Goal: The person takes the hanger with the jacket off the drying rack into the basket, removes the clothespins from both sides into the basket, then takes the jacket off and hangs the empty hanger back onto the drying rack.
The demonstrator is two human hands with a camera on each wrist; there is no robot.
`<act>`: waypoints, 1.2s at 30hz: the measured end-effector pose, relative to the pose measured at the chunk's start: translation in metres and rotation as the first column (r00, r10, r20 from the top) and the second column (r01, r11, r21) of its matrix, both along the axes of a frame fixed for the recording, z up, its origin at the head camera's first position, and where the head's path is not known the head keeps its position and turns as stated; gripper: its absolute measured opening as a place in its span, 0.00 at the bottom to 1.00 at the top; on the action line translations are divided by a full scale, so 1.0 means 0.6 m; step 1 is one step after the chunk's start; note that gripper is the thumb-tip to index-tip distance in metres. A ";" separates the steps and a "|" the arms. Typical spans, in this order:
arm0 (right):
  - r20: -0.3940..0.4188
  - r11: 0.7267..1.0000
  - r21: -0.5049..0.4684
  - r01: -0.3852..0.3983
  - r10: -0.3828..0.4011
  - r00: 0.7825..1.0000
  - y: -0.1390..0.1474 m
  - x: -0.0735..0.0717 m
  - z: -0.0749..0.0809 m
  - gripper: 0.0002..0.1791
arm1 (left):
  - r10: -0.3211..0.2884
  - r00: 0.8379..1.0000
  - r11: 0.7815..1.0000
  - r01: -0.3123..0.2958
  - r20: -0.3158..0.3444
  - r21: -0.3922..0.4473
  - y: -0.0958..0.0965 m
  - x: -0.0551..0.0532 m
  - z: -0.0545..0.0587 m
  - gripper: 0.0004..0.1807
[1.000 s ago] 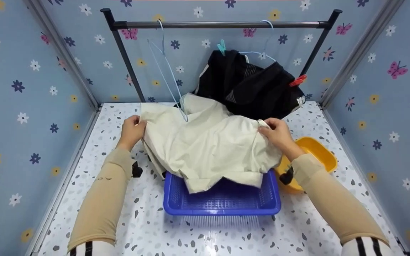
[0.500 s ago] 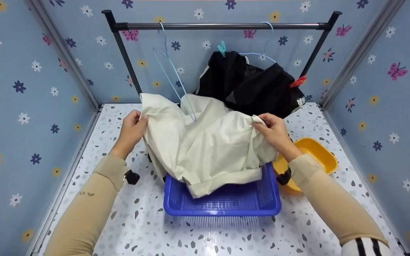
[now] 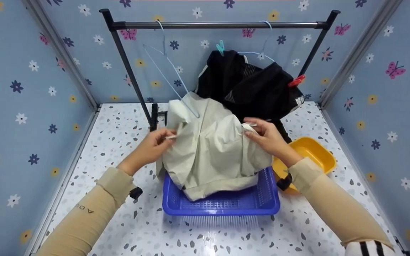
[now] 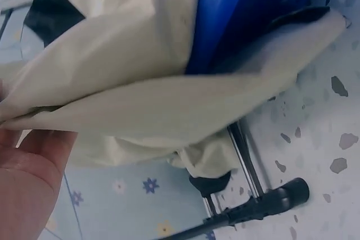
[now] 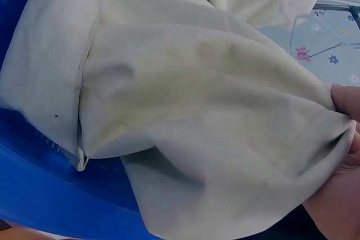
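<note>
A cream-coloured garment (image 3: 215, 153) lies bunched over the blue basket (image 3: 222, 212), its lower hem hanging inside. My left hand (image 3: 155, 144) pinches the garment's left edge between thumb and fingers; the left wrist view shows the cloth (image 4: 140, 111) stretching away from that hand. On the other side my right hand (image 3: 267, 137) grips a gathered bit of the cloth, and the right wrist view shows the folds (image 5: 225, 116) running to its fingertips. A light blue wire hanger (image 3: 169, 60) hangs from the rail, its lower end overlapping the garment's top.
A dark rail (image 3: 212, 25) spans the back. Black clothing (image 3: 251, 85) hangs on a second blue hanger (image 3: 267, 39), with a teal peg (image 3: 220, 47) and a red peg (image 3: 297, 81). A yellow basin (image 3: 319, 153) stands right of the basket. Patterned walls enclose both sides.
My left hand has moved right and slightly down, drawing the garment's left side inward. The right hand has shifted a little left. The empty hanger has swung slightly.
</note>
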State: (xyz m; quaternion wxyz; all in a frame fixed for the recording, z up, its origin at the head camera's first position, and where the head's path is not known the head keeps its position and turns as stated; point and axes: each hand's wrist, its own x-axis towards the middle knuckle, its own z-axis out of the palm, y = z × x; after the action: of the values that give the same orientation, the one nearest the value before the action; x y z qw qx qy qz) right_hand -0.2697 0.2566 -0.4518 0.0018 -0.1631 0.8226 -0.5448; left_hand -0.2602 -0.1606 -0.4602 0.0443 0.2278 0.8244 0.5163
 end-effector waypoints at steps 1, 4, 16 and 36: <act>0.001 1.000 0.020 -0.014 0.014 1.000 -0.001 0.003 0.000 0.23 | -0.028 1.000 0.999 0.027 -0.013 -0.038 0.008 0.004 -0.001 0.07; -0.005 0.996 0.069 -0.060 0.060 0.998 -0.003 0.011 -0.001 0.21 | -0.105 0.991 0.985 0.092 -0.081 -0.145 0.031 0.016 -0.006 0.07; -0.060 0.924 0.322 -0.207 0.238 0.969 -0.017 0.041 -0.026 0.16 | -0.353 0.907 0.833 0.192 -0.231 -0.519 0.074 0.047 -0.026 0.15; 0.425 0.459 0.660 -0.594 0.424 0.800 -0.028 0.061 -0.040 0.42 | -0.358 0.927 0.703 0.191 -0.108 -0.685 0.102 0.005 -0.027 0.58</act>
State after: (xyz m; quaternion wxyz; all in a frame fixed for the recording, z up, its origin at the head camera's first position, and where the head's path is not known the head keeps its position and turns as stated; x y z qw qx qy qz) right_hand -0.2331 0.2399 -0.4761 0.3168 -0.3297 0.8800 -0.1286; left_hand -0.2571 -0.0991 -0.4764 0.1020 0.3771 0.9088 0.1464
